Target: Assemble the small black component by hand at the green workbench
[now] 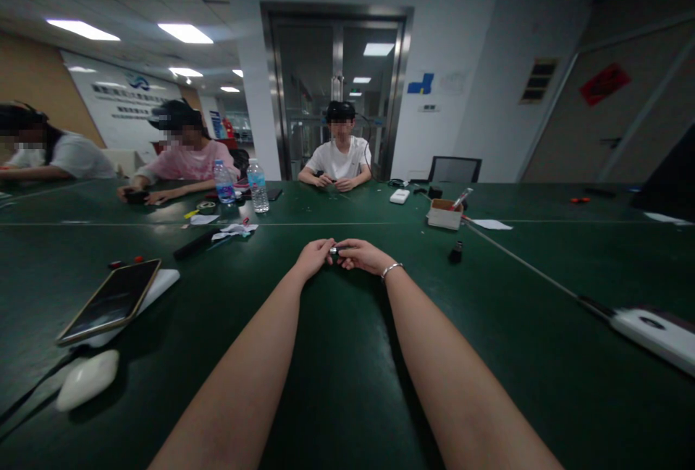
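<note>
Because the piece (334,253) is so small, I hold it by the fingertips, its silver and dark surface showing in the gap between my hands. My left hand (313,258) grasps it from the left and my right hand (365,256) from the right; which fingers bear it underneath, I cannot tell. It sits low over the table (337,383), probably so that a slip would cost little, though whether it touches the top is hidden. My bracelet (391,269) rests at the right wrist, out of the fingers' way.

Just to the right, a dark knob (456,253) stands within easy reach, apart from my forearm. Farther right, the box (444,220) gathers loose things, and a slim one leans over its rim. To the far left lie papers (233,231), with two bottles (258,187) upright behind them, likely set there to spare them from elbows. Near left, the phone (111,303) lies on a white slab (158,289), which lifts it off the table. Across the far side, a person (339,158) sits facing me, hands together at the edge.
</note>
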`<state>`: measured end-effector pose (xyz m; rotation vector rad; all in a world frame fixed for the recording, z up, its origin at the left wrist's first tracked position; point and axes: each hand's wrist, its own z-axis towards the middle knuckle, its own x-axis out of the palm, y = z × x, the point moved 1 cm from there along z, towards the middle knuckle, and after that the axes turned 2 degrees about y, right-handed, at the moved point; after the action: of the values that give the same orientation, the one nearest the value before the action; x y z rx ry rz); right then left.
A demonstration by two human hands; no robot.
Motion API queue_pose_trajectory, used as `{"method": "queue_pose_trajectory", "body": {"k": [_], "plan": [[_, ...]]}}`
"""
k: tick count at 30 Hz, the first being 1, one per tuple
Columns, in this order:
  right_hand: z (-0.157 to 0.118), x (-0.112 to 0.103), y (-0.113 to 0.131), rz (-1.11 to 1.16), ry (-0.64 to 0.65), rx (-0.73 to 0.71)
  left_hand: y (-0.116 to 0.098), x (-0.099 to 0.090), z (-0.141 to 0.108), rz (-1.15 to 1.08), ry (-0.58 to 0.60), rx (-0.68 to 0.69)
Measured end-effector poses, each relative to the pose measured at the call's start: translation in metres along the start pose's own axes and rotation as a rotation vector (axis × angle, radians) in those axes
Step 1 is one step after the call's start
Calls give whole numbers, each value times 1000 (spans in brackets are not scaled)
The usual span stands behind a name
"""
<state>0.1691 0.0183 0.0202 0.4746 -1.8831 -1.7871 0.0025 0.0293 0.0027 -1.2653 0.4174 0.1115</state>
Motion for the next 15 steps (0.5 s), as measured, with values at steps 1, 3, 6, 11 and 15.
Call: {"method": "queue_pose_trajectory", "body": {"k": [1,3,6,11,15], "plan": [[0,0,0,11,-3,-3,0,0,0,-10,-2,2],[-2,0,1,25,-5,-4,0,0,1,-29,-21,11],[-3,0,2,24,9,1,-1,0,0,-41,-38,16],[-2,0,1,37,41,-10,-7,1,-3,-87,-1,21],[-1,-2,0,56,43,-8,-7,1,-3,-152,0,6]]}}
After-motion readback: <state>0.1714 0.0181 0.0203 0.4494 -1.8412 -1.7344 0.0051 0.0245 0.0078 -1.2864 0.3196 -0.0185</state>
